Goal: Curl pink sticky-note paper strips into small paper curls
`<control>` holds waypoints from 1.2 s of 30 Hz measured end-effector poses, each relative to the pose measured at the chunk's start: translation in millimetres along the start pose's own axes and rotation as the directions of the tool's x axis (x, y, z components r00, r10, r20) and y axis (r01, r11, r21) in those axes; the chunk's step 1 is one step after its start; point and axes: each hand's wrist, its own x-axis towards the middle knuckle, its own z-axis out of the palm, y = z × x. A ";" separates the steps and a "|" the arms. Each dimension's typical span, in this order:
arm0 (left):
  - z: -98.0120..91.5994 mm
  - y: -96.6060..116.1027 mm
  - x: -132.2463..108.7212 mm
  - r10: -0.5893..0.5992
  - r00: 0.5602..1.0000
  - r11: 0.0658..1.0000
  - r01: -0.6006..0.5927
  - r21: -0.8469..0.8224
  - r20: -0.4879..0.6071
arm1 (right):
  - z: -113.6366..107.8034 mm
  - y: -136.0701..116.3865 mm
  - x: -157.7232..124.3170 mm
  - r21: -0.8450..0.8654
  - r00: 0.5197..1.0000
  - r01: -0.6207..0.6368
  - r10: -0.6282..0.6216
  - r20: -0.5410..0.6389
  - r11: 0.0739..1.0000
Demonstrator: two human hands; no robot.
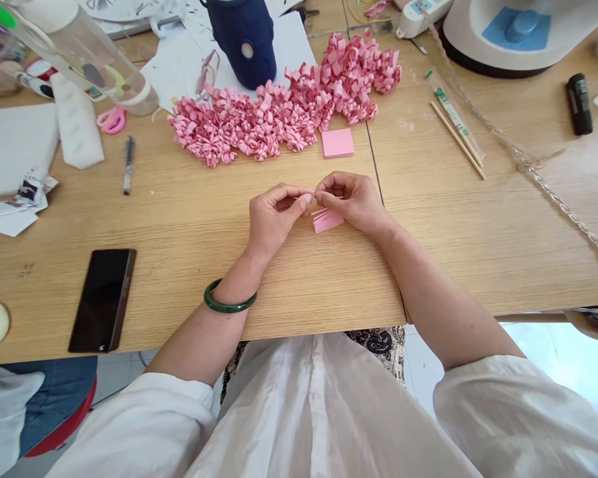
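Note:
My left hand (278, 216) and my right hand (351, 199) meet over the table, thumbs and forefingers pinched tip to tip. Between the fingertips is a thin pink paper strip, mostly hidden by the fingers. Just under my right hand shows a fringed piece of pink paper (329, 222), its cut strips pointing left. Whether the pinched strip is joined to it I cannot tell. Behind the hands lies a small stack of pink paper (337, 143). Further back stretches a long heap of curled pink paper flowers (259, 123). A green bangle (229, 307) circles my left wrist.
A dark blue cup (242, 43) stands behind the flowers. At left are a phone (102, 300), a pen (128, 164), pink scissors (111, 120) and a clear bottle (104, 63). Wooden sticks (458, 141), a black marker (579, 104) and a twisted cord (553, 192) lie at right.

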 end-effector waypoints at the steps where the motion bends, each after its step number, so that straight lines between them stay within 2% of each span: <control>1: -0.2 -0.2 0.2 0.004 1.000 1.000 -0.004 -0.007 0.002 | 0.0 -0.2 -0.1 -0.004 1.000 0.004 -0.004 0.000 1.000; 5: -0.6 -3.4 1.4 0.022 1.000 0.999 -0.022 -0.023 0.000 | 0.2 0.0 -0.2 -0.025 1.000 0.028 -0.028 0.010 0.999; 9: 0.0 -7.6 1.6 0.046 0.999 0.998 -0.045 0.043 -0.027 | 0.8 1.6 0.1 -0.044 0.999 0.048 -0.047 0.024 0.998; 13: 0.0 -7.7 0.0 0.194 0.980 0.967 -0.182 0.180 -0.050 | 4.4 2.4 -0.1 -0.034 0.997 0.075 -0.075 0.006 0.997; 16: 0.2 -5.6 -1.0 0.361 0.931 0.887 -0.324 0.330 -0.058 | 9.6 1.9 -1.1 -0.020 0.995 0.087 -0.088 -0.042 0.996; 20: 2.4 -6.0 0.6 0.531 0.846 0.739 -0.441 0.509 -0.038 | 15.3 1.4 -2.4 0.019 0.991 0.056 -0.053 -0.121 0.998; 24: 4.4 -9.6 4.0 0.640 0.767 0.560 -0.505 0.657 0.044 | 15.9 2.7 -2.0 0.115 0.989 0.022 -0.004 -0.150 0.993; 27: 4.9 -11.1 4.5 0.660 0.743 0.484 -0.534 0.693 0.111 | 13.9 3.5 -1.0 0.182 0.988 -0.006 0.034 -0.150 0.983; 30: 4.6 -12.1 3.9 0.652 0.738 0.487 -0.583 0.651 0.173 | 10.9 3.0 0.3 0.243 0.985 -0.022 0.063 -0.162 0.970; 32: 4.0 -12.7 3.8 0.646 0.740 0.528 -0.608 0.593 0.184 | 9.2 2.1 1.2 0.278 0.983 -0.011 0.061 -0.172 0.960; 36: 2.4 -12.5 3.2 0.584 0.796 0.677 -0.585 0.447 0.159 | 7.0 1.1 3.2 0.319 0.982 0.010 0.050 -0.180 0.948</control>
